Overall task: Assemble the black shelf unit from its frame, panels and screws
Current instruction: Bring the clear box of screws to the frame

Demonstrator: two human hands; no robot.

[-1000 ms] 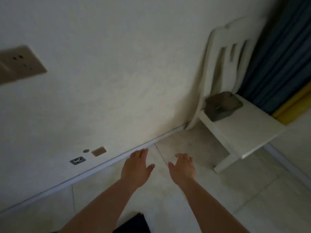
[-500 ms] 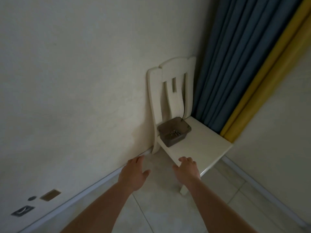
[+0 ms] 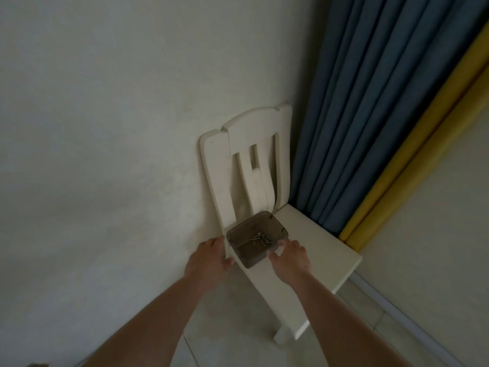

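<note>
- Screws (image 3: 262,237) lie in a brown tray (image 3: 275,227) on a white chair's (image 3: 312,250) seat.
- Left hand (image 3: 209,260), fingers relaxed, beside the tray, grasping nothing.
- Right hand (image 3: 291,258), fingers spread, at the tray's other side, grasping nothing.

No readable text, label, brand, number or sign anywhere: none on wall, chair, tray, curtain or floor.

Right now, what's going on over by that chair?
A person reaches with both bare hands for a small translucent grey plastic tray holding loose metal screws, on the seat of a white wooden chair. The left hand and right hand flank it, fingers relaxed, neither gripping yet.
</note>
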